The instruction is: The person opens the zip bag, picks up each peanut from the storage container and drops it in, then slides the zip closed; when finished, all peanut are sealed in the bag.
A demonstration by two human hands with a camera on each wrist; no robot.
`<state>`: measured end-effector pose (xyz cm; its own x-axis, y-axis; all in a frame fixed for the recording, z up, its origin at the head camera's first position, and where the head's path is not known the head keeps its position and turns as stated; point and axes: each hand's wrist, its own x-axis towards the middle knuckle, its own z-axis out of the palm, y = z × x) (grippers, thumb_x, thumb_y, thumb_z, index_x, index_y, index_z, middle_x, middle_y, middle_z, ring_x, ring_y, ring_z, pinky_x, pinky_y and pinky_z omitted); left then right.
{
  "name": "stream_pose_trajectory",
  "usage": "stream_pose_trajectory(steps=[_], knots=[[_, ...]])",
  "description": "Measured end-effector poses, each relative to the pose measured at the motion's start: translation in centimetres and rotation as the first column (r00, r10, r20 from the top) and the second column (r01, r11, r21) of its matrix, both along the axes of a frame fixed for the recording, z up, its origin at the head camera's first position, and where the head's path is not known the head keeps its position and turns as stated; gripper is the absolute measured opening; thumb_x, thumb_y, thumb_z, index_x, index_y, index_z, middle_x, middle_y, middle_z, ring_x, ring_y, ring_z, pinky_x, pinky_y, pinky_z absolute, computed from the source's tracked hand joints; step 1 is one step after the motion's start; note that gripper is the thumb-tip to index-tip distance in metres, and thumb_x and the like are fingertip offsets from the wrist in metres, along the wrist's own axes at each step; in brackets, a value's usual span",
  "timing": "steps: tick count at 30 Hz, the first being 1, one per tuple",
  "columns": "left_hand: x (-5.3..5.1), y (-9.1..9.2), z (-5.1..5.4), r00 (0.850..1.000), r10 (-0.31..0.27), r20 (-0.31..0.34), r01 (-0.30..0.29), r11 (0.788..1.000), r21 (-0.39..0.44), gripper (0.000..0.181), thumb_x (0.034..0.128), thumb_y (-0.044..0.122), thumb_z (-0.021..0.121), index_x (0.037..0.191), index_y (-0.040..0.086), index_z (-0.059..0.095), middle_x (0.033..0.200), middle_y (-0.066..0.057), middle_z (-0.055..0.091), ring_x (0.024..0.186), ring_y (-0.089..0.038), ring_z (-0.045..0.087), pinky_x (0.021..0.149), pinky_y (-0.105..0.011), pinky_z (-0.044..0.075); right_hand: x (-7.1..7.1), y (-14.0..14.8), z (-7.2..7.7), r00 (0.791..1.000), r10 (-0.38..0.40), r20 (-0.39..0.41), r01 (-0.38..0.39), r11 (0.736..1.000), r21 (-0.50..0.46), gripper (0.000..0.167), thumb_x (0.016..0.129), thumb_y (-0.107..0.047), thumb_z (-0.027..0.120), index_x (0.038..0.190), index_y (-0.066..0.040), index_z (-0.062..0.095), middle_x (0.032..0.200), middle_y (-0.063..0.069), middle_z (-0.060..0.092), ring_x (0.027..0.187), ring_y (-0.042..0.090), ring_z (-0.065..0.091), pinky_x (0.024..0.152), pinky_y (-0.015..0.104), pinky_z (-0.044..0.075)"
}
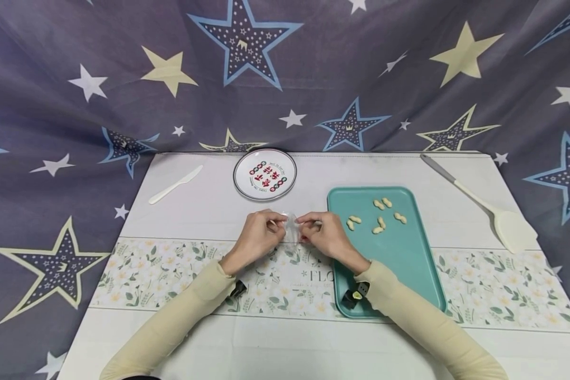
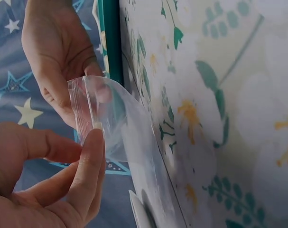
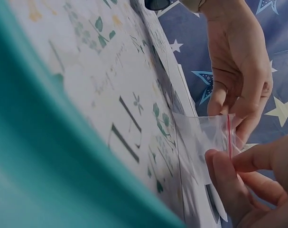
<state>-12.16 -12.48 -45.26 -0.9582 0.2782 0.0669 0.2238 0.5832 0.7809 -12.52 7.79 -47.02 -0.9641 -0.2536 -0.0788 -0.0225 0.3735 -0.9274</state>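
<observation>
Between both hands hangs a small clear zip-lock bag (image 1: 292, 232), held above the floral tablecloth. A red line runs along its zip edge in the right wrist view. The left hand (image 1: 261, 232) pinches one side of the bag near the top between thumb and fingers. On the opposite side, the right hand (image 1: 326, 232) pinches the same zip edge. In the left wrist view the bag (image 2: 117, 111) looks see-through, and I make out nothing inside it. Several peanuts (image 1: 379, 205) lie on the teal tray (image 1: 389, 274), just right of the right hand.
Behind the hands stands a white plate (image 1: 266, 187) with red characters and a dark rim. A white plastic knife (image 1: 177, 184) lies at the back left. On the right, a spatula (image 1: 508, 227) with a grey-ended handle lies slanted. A star-patterned curtain (image 1: 285, 111) hangs along the table's back edge.
</observation>
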Motion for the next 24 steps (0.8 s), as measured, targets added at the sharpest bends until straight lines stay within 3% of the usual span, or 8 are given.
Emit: stream_pose_trajectory(steps=[5,9,12,16,20,24], knots=[[0.3,0.0,0.2,0.999,-0.032,-0.034,0.032,0.999,-0.008,0.032,0.0915,-0.004,0.064,0.122,-0.002,0.074,0.103,-0.014,0.075,0.082,-0.018,0.073,0.072,-0.022,0.062,-0.1,0.0,0.0,1.0,-0.009,0.014,0.009,1.0,-0.021,0.02,0.096,-0.002,0.069,0.114,0.0,0.077,0.097,0.019,0.079,0.068,0.019,0.075,0.064,0.033,0.066],[0.3,-0.3,0.3,0.993,-0.09,-0.07,0.088,0.996,-0.029,0.05,0.0839,-0.007,0.071,0.134,0.0,0.067,0.123,-0.016,0.071,0.104,-0.028,0.072,0.089,-0.033,0.064,-0.1,0.2,0.0,1.0,-0.002,0.029,0.004,0.998,-0.061,0.02,0.097,-0.002,0.068,0.115,0.001,0.076,0.098,0.02,0.078,0.068,0.018,0.076,0.066,0.03,0.066],[0.1,-0.5,0.4,0.983,-0.162,-0.091,0.154,0.985,-0.083,0.073,0.0777,-0.003,0.081,0.146,0.003,0.057,0.146,-0.017,0.059,0.132,-0.035,0.06,0.111,-0.047,0.054,-0.2,0.3,0.1,0.999,-0.001,0.052,0.005,0.997,-0.083,0.019,0.098,-0.003,0.068,0.115,0.0,0.076,0.095,0.02,0.078,0.068,0.014,0.075,0.067,0.03,0.066],[-0.1,-0.5,0.3,0.96,-0.262,-0.099,0.245,0.957,-0.157,0.105,0.0725,0.014,0.095,0.16,0.007,0.038,0.167,-0.016,0.037,0.156,-0.034,0.035,0.129,-0.059,0.026,-0.4,0.5,0.5,0.996,0.0,0.089,0.01,0.993,-0.118,0.019,0.099,-0.007,0.069,0.116,-0.001,0.076,0.096,0.02,0.078,0.069,0.011,0.075,0.07,0.034,0.066],[-0.3,-0.4,0.0,0.952,-0.292,-0.089,0.275,0.947,-0.166,0.12,0.0693,0.029,0.099,0.164,0.01,0.029,0.171,-0.014,0.032,0.16,-0.033,0.029,0.133,-0.061,0.012,-0.6,0.7,0.7,0.993,0.018,0.113,0.001,0.987,-0.163,0.021,0.1,-0.008,0.068,0.118,0.001,0.074,0.103,0.023,0.076,0.072,0.009,0.075,0.075,0.039,0.067],[-0.5,-0.5,-0.3,0.961,-0.263,-0.088,0.248,0.957,-0.152,0.115,0.0709,0.038,0.098,0.163,0.014,0.033,0.166,-0.008,0.04,0.157,-0.031,0.035,0.133,-0.059,0.015,-0.5,0.8,1.0,0.99,0.031,0.136,-0.004,0.981,-0.194,0.022,0.1,-0.008,0.069,0.118,0.003,0.073,0.106,0.025,0.075,0.073,0.008,0.075,0.077,0.04,0.067]])
